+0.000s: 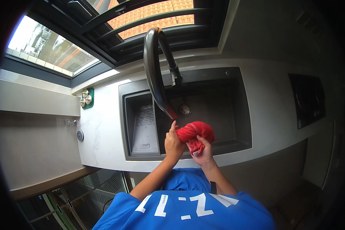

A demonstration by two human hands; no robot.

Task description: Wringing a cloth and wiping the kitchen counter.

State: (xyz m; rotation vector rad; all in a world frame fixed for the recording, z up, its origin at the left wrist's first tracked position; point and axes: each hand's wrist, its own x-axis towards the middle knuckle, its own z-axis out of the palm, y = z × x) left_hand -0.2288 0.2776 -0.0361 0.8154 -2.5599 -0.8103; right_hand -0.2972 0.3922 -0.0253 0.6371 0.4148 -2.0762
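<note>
Both hands are on a bunched red cloth (197,131) held over the near part of a dark grey sink (222,115). My left hand (174,143) grips the cloth's left side, its index finger pointing up close to the faucet's outlet. From the lower right, my right hand (205,152) pinches a hanging fold, the thumb lying on top. A small pale tag shows at the fold's lower end. Above the left hand arches a dark metal gooseneck faucet (153,69). No water stream can be made out. The drain (184,110) lies beyond the cloth.
A slotted grey tray (145,135) fills the sink's left side. On the white countertop (100,123) stand a green holder with metal-topped items (87,98) and a round grey object (80,135). A dark cooktop (307,100) is at right. Dark-framed windows (95,51) rise behind.
</note>
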